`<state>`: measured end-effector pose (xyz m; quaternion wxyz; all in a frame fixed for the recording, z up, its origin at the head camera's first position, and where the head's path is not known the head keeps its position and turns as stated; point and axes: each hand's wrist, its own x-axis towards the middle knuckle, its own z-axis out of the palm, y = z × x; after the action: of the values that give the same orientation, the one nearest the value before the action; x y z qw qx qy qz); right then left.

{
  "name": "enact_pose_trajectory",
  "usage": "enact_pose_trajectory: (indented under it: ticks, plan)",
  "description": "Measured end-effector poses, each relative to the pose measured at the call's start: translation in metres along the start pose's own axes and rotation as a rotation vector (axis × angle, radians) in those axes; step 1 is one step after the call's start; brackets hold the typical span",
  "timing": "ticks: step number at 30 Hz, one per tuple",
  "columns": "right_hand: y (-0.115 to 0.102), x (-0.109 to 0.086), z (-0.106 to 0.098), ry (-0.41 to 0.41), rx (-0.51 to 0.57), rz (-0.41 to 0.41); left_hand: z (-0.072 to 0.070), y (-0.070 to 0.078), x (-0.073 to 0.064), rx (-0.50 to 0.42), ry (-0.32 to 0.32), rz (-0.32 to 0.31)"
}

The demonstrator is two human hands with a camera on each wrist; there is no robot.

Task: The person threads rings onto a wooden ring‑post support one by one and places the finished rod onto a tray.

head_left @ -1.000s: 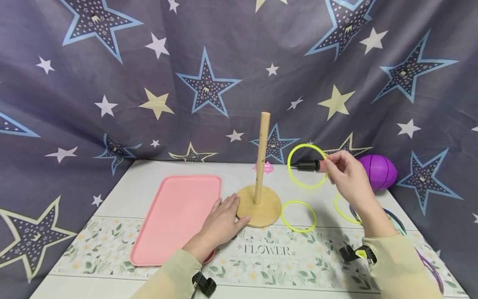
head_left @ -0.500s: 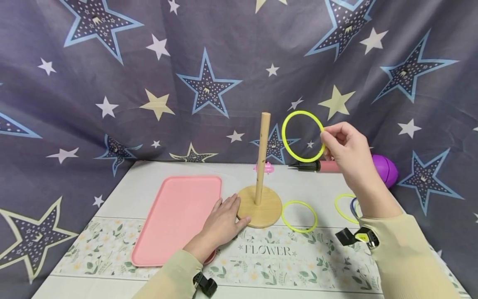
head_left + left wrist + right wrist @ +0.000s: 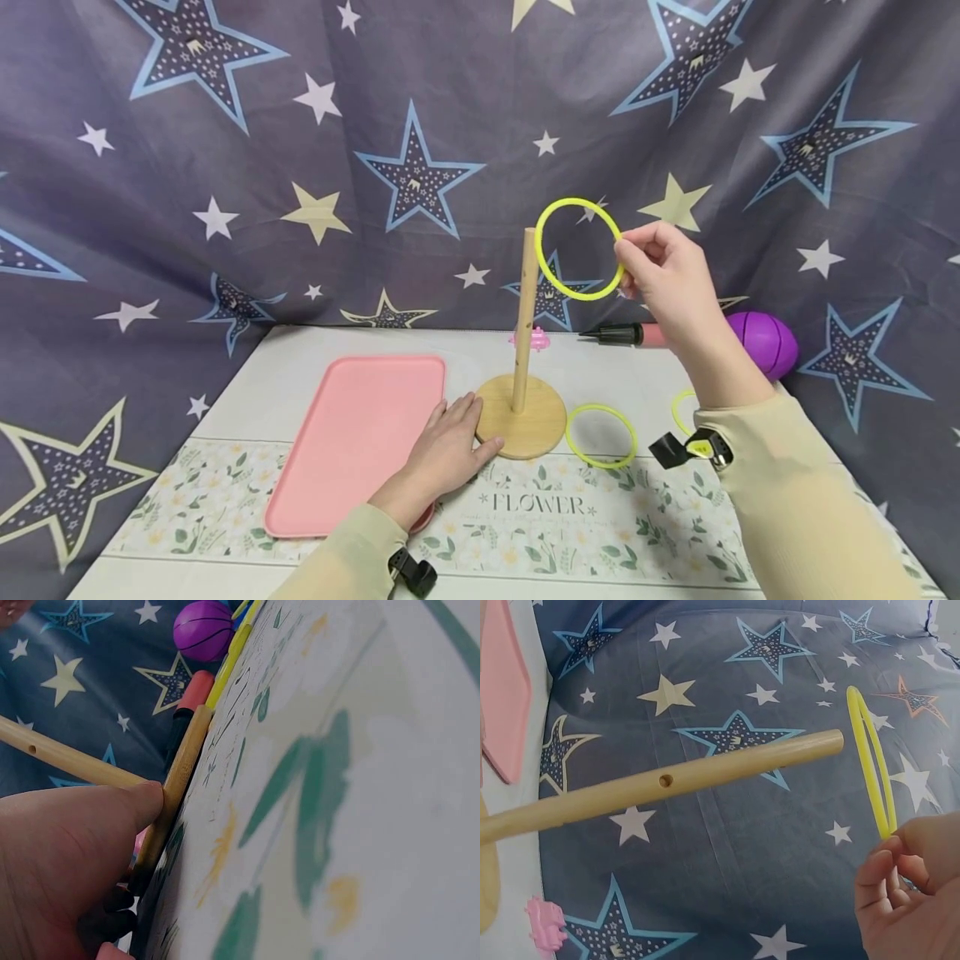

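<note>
A wooden peg stands upright on a round wooden base. My right hand pinches a yellow ring by its right side, near the peg's top. In the head view the ring's left edge overlaps the tip; the right wrist view shows the ring beyond the tip of the peg, with a gap between them. My left hand rests at the base's left edge, fingers extended, thumb at its front rim. Another yellow ring lies flat just right of the base.
A pink tray lies left of the base, partly under my left forearm. Behind the peg sits a small pink toy. A pump with a black nozzle and a purple ball lie at the back right. My right sleeve partly hides a further yellow ring.
My right hand has lifted the yellow ring from low over the table and brought it left to the peg's top. The left hand and the base have stayed in place.
</note>
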<state>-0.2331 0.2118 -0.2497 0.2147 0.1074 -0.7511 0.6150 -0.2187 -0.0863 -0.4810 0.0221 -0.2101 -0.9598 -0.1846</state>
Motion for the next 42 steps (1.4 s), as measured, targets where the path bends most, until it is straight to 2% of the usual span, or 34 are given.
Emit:
enact_pose_trajectory:
  ticks: [8, 18, 29, 42]
  plan:
    - [0.007, 0.006, 0.019, -0.019, 0.108, 0.023, 0.002, -0.001, -0.001, 0.012, 0.004, 0.004]
    - [0.016, 0.005, 0.036, -0.036, 0.032, 0.046, 0.000, 0.000, -0.001, 0.016, -0.006, -0.007]
    - [0.045, -0.001, 0.046, -0.056, -0.042, 0.090, -0.001, -0.001, -0.001, 0.033, -0.007, -0.008]
    - [0.084, -0.018, 0.057, -0.101, 0.009, 0.157, 0.000, -0.002, 0.002, 0.040, 0.007, 0.008]
